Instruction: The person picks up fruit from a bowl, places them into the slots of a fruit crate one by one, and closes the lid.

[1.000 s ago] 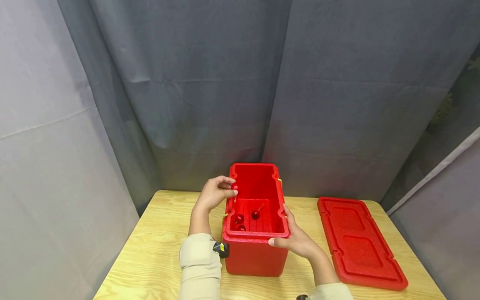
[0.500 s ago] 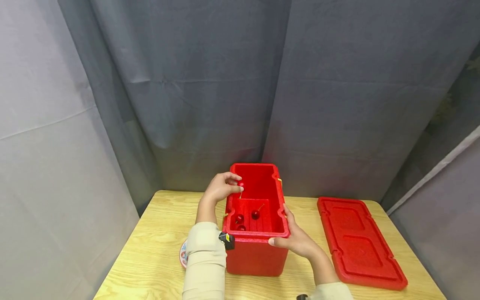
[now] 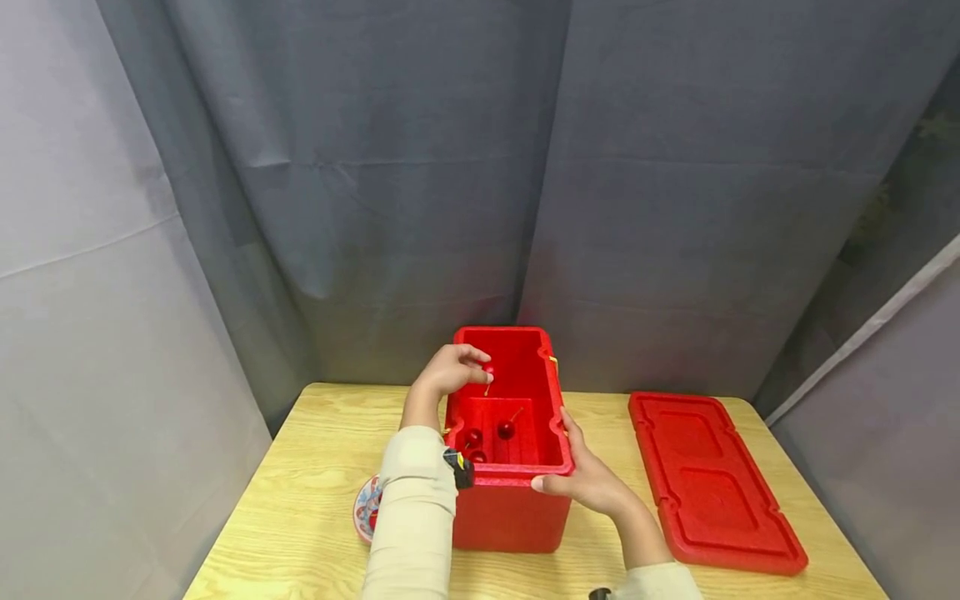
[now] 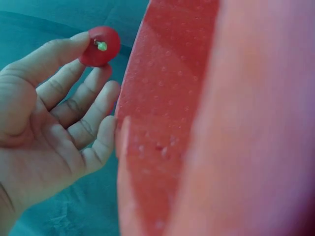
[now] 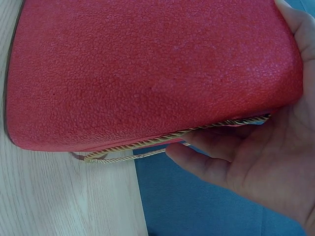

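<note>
Left hand [image 3: 453,369]: reaches across the left rim of the red box [image 3: 512,518], fingers bent; narrow pinch, thumb and fingertips on one stemmed cherry [image 4: 107,39].
Stemmed cherry: held above the box opening, stem hanging down.
Right hand [image 3: 592,482]: grips the box's near right corner, thumb on near rim, fingers along right side.
Red box: mid-table; three loose cherries [image 3: 506,430] visible on its floor.
Red lid [image 3: 718,483]: flat, near the table's [image 3: 300,492] right edge.
</note>
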Tool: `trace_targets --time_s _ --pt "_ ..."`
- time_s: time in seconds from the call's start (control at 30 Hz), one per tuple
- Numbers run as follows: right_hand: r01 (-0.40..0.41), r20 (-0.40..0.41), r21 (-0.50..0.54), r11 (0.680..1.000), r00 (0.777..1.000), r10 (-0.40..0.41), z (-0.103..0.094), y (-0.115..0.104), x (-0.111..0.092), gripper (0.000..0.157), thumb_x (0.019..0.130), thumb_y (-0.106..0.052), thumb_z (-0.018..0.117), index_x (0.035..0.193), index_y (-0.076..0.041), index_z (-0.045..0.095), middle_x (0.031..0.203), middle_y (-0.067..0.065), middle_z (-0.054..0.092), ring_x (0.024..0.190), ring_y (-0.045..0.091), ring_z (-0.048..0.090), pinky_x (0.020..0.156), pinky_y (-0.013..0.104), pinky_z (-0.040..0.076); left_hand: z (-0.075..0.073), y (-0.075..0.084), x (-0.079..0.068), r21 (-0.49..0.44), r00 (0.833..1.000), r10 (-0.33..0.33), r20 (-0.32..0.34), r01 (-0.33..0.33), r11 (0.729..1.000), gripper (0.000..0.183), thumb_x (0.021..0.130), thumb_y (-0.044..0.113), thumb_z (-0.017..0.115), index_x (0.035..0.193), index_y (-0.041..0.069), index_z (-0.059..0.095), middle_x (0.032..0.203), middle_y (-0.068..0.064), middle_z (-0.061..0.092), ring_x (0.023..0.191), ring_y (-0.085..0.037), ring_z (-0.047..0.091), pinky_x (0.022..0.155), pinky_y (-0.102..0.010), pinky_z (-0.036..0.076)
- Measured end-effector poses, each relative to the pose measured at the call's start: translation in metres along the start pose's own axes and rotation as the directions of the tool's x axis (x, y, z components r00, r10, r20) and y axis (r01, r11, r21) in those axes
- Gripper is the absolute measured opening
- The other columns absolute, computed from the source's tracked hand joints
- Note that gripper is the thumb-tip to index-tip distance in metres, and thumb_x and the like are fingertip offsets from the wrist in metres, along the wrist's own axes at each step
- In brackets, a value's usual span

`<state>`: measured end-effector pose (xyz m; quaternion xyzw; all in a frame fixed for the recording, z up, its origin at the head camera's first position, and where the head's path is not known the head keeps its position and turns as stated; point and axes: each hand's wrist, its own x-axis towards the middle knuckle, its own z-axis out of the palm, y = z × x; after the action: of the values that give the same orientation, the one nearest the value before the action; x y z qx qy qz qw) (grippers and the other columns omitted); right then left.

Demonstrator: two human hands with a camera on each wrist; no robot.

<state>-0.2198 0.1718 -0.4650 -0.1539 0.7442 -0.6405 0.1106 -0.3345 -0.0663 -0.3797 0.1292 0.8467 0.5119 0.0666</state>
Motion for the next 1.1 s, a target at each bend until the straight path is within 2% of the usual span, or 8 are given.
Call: trace_targets --time_s 0.17,0.3,0.53,0.8,0.97,1.1 --pt "0.008 -0.003 -0.001 1.0 1.0 -0.008 0.0 0.0 0.0 0.107 0.072 -0.017 0.077 0.147 -0.021 0.0 0.134 0.016 0.038 0.115 0.034 0.045 0.082 0.039 0.049 0.002 0.001 0.004 0.042 1.0 -0.007 0.024 0.006 0.999 0.026 0.079 0.009 0.07 0.104 0.003 0.065 0.085 -0.004 0.068 0.08 -0.017 0.06 0.075 -0.029 0.047" --pt "0.01 0.0 -0.003 1.0 1.0 -0.01 -0.002 0.001 0.001 0.107 0.073 -0.017 0.077 0.147 -0.022 0.0 0.134 0.017 0.037 0.115 0.034 0.045 0.082 0.039 0.049 0.003 0.001 0.007 0.064 0.998 -0.037 0.043 0.034 0.997 0.027 0.079 0.011 0.07 0.105 0.004 0.065 0.087 -0.003 0.066 0.081 -0.021 0.06 0.072 -0.029 0.047" --pt "0.015 0.009 -0.012 1.0 1.0 -0.015 -0.003 0.002 0.002 0.108 0.072 -0.017 0.077 0.147 -0.022 0.0 0.135 0.014 0.037 0.116 0.032 0.045 0.082 0.04 0.049 0.002 0.005 0.008 0.046 0.994 -0.088 0.071 0.085 0.995 0.027 0.08 0.012 0.07 0.106 0.004 0.065 0.097 -0.006 0.063 0.08 -0.024 0.06 0.075 -0.031 0.049" --pt "-0.005 0.001 -0.013 1.0 1.0 0.005 -0.001 0.002 0.001 0.109 0.071 -0.019 0.078 0.147 -0.024 0.001 0.137 0.012 0.036 0.118 0.032 0.043 0.082 0.041 0.049 0.001 0.003 0.007 0.068 0.991 -0.097 0.088 0.092 0.993 0.028 0.08 0.012 0.07 0.107 0.005 0.065 0.098 -0.007 0.062 0.079 -0.022 0.06 0.074 -0.03 0.049" --pt "-0.006 0.006 -0.013 1.0 1.0 0.006 -0.002 0.002 0.001 0.109 0.071 -0.019 0.078 0.147 -0.024 0.001 0.137 0.012 0.036 0.118 0.033 0.043 0.082 0.041 0.049 0.0 0.009 -0.001 0.071 0.993 -0.089 0.074 0.084 0.994 0.029 0.08 0.015 0.07 0.108 0.007 0.065 0.098 -0.008 0.061 0.082 -0.024 0.059 0.072 -0.032 0.048" --pt "0.004 0.004 -0.017 1.0 1.0 -0.004 -0.003 -0.001 0.0 0.109 0.071 -0.017 0.078 0.148 -0.022 0.0 0.136 0.014 0.036 0.117 0.033 0.044 0.083 0.04 0.049 -0.002 0.016 -0.015 0.078 0.998 -0.045 0.038 0.042 0.996 0.028 0.079 0.016 0.071 0.106 0.008 0.064 0.092 -0.004 0.062 0.081 -0.021 0.057 0.071 -0.032 0.049"
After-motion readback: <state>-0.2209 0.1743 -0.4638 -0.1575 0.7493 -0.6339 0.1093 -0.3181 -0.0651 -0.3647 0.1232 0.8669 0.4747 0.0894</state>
